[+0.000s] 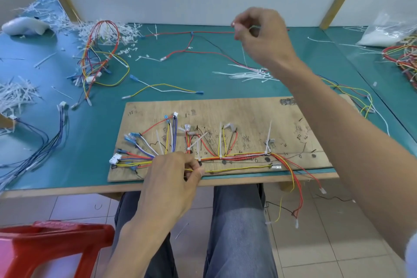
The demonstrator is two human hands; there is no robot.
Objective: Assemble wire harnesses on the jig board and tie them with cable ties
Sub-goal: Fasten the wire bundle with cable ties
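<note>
View from above of a person seated at a green table (pixel 180 79), with a red stool (pixel 52 246) at the lower left. On the far left of the table lie heaps of white trimmed tie ends (pixel 15 95) and a tangle of loose wires (pixel 99 52).

A wooden jig board (pixel 293 119) rests at the near edge of the table, in the middle. A multicoloured wire harness (pixel 237 157) is laid out along it, with branches fanning up and to the left towards small connectors.

The left hand (pixel 171 178) rests on the board's near left part. Its fingers are curled, and thumb and fingers pinch a yellow wire (pixel 237 169) that runs rightwards along the near edge.

To the right of that hand, four or so cable ties (pixel 220 140) already circle the main run, their long white tails sticking up uncut.

The right hand (pixel 261 34) is raised above the far side of the table. Its fingertips are pressed together, pinching a single thin cable tie (pixel 244 54) that hangs down from them. A scatter of loose cable ties (pixel 248 74) lies just below it.

Far right, a heap of other wire bundles (pixel 404 58) lies on the table.

The job looks roughly half done: wires routed and several ties on, with the left fan apparently untied, the yellow wire not bound in, and every tail untrimmed
</note>
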